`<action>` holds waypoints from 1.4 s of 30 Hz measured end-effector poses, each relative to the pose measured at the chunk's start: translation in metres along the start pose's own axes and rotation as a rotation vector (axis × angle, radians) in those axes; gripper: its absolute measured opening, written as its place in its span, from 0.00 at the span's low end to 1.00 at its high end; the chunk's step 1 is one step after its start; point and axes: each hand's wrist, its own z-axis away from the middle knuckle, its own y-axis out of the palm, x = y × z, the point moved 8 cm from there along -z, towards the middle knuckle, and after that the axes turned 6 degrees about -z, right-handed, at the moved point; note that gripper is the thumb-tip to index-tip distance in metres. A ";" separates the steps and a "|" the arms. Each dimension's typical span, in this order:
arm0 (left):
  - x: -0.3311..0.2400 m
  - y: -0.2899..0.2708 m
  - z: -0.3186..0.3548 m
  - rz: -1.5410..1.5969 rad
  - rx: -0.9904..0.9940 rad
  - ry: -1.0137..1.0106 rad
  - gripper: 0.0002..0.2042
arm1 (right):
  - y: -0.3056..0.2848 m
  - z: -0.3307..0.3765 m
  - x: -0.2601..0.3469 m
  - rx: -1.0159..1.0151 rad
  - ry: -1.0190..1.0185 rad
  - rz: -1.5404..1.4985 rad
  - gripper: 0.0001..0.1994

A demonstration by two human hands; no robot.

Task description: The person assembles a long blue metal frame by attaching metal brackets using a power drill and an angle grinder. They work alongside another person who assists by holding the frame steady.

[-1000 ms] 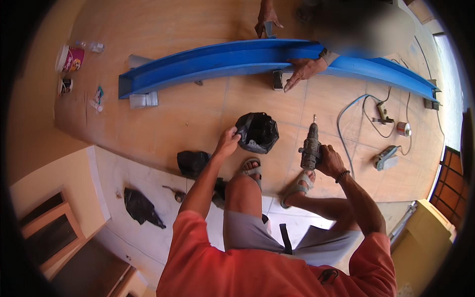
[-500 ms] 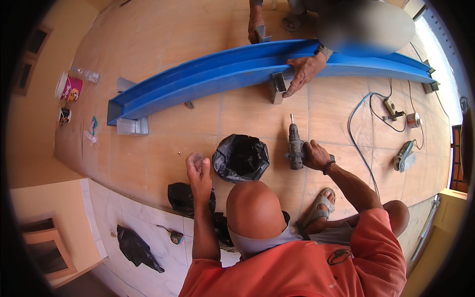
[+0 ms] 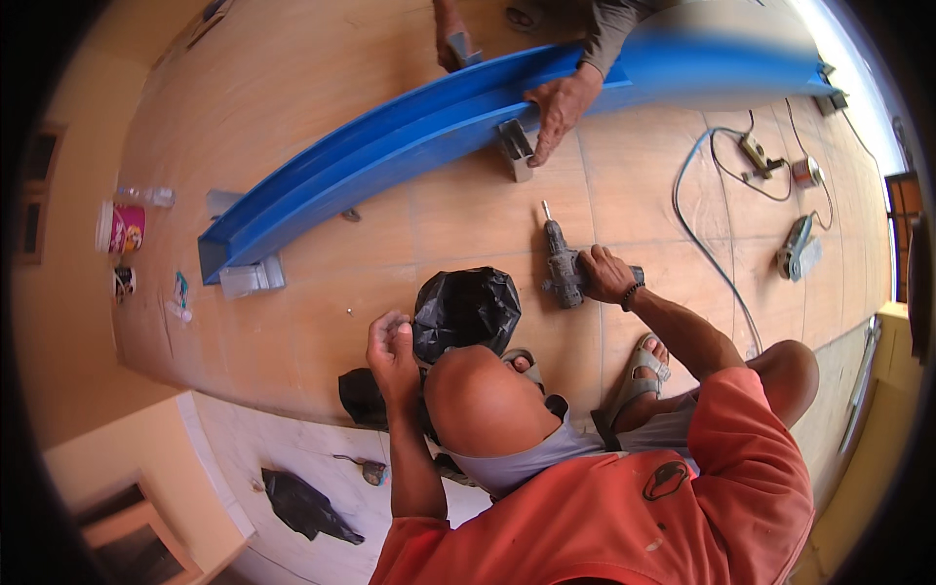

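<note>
My right hand (image 3: 604, 275) grips the handle of a grey power drill (image 3: 562, 263) that lies on the tan tiled floor, its bit pointing away from me. My left hand (image 3: 390, 343) is raised beside a crumpled black plastic bag (image 3: 466, 310), fingers bunched together; I see nothing in them. Beyond the drill a long blue curved beam (image 3: 390, 146) lies across the floor. Another person's hand (image 3: 561, 102) rests on the beam by a small metal bracket (image 3: 515, 148), and their other hand (image 3: 450, 44) holds something at its far side.
A blue cable (image 3: 697, 244) loops from the drill toward an angle grinder (image 3: 799, 246) on the right. A metal block (image 3: 252, 278) sits under the beam's left end. A pink container (image 3: 122, 229) and a bottle (image 3: 146, 195) stand far left. Another black bag (image 3: 307, 505) lies on the white step.
My left hand has lifted from the floor and closed its fingers. The right hand has laid the drill down flat and stays on its handle. The view has shifted closer to the beam.
</note>
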 end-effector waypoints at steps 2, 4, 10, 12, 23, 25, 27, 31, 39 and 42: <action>-0.002 0.008 -0.003 0.029 0.057 -0.010 0.13 | 0.011 0.002 -0.009 0.045 0.034 -0.004 0.28; -0.011 0.015 -0.010 0.071 0.114 -0.009 0.12 | 0.008 -0.001 -0.005 0.030 0.014 0.004 0.28; -0.064 0.052 -0.042 0.126 0.288 0.159 0.12 | -0.030 0.010 -0.008 0.020 -0.061 -0.121 0.26; -0.080 0.063 -0.053 0.159 0.335 0.190 0.11 | -0.051 0.015 -0.025 0.040 0.111 -0.280 0.24; -0.073 0.226 -0.041 0.241 0.930 0.072 0.12 | -0.087 -0.013 0.063 0.196 0.297 -1.814 0.36; -0.071 0.235 -0.033 0.254 0.986 0.055 0.14 | -0.085 -0.017 0.070 0.292 0.242 -1.911 0.32; -0.063 0.236 -0.032 0.296 1.033 0.045 0.15 | -0.080 -0.028 0.081 0.378 0.183 -1.920 0.26; -0.046 0.183 -0.042 0.238 0.745 0.077 0.14 | -0.058 -0.031 0.075 0.327 0.314 -1.474 0.15; 0.096 -0.078 -0.090 -0.022 -0.306 -0.247 0.11 | 0.032 -0.015 0.085 0.393 0.294 -1.212 0.06; 0.221 -0.126 -0.102 -0.440 -0.273 -0.296 0.14 | 0.034 -0.035 0.116 0.430 0.247 -0.991 0.06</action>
